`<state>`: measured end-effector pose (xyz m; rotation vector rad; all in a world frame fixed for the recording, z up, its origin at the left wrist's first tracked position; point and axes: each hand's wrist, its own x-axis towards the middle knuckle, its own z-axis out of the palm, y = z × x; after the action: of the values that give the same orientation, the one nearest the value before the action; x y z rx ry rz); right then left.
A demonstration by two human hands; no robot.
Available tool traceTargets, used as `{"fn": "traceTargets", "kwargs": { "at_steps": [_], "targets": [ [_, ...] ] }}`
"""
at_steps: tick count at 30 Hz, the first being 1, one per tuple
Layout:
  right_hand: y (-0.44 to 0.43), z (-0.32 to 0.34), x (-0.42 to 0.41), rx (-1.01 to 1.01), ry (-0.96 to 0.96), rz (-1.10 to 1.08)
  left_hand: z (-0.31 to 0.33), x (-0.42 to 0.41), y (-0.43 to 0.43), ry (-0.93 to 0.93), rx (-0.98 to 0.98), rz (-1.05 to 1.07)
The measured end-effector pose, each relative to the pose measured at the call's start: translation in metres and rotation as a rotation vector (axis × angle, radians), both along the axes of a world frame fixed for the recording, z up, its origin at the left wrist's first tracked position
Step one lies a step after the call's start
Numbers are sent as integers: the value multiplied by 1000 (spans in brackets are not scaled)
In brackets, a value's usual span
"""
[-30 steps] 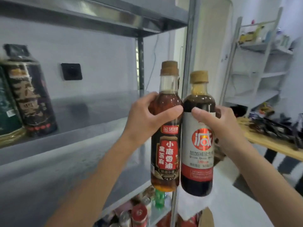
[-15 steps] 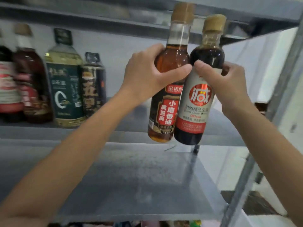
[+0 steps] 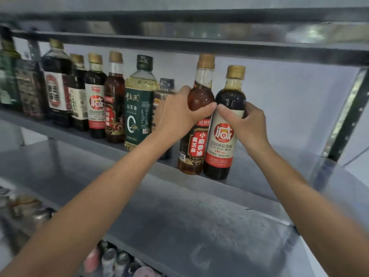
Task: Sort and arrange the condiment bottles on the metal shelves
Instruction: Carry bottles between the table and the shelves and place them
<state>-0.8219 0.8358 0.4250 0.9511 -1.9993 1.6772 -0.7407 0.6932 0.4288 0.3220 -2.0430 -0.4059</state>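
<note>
Together: amber oil bottle [image 3: 196,145], darker soy bottle [image 3: 222,145].

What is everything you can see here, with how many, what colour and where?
sesame oil bottle: one, amber with a tan cap, just right of the row, in the left hand.
soy sauce bottle: one, dark with a white and red label, touching the sesame oil bottle's right side, in the right hand.
row of bottles: about eight, mostly dark, one with a green label, along the middle level's left part; the far ones are blurred.
metal shelves: three levels showing, grey.
cans: several, blurred, at the bottom edge under the lower level.
left hand: grips the sesame oil bottle's shoulder.
right hand: grips the soy sauce bottle's shoulder.
</note>
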Motion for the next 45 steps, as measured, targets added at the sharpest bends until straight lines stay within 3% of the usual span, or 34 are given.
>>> {"fn": "traceTargets", "kwargs": {
  "at_steps": [3,6,10,13,28,30,33,36,38,40,43,45],
  "targets": [
    [-2,-3,-6,-20,-22,39,-8,-2,5,-22,11,12],
    [3,-10,-7,34,-26,75,-26,8,8,-3,81,-119],
    [26,-56,-7,362,-111,174,-70,31,9,-169,232,-205],
    [33,-80,-10,573,-134,144,-88,31,7,-178,341,-239],
    [30,-77,-1,557,-142,97,-97,8,2,-136,249,-196],
    [33,-81,4,578,-125,18,-108,11,6,-120,214,-179],
    [44,-101,21,697,122,-319,-141,27,23,63,93,-141],
    [67,-139,52,515,348,-496,-195,43,45,252,-153,-279],
    [89,-179,78,472,422,-600,-234,48,63,133,-187,-434],
    [115,-222,110,557,364,-703,-271,51,84,-102,-214,-555],
    [152,-286,166,733,31,-857,-312,59,116,-464,-320,-717],
    [174,-317,210,822,-224,-968,-328,67,138,-587,-424,-834]
  ]
}}
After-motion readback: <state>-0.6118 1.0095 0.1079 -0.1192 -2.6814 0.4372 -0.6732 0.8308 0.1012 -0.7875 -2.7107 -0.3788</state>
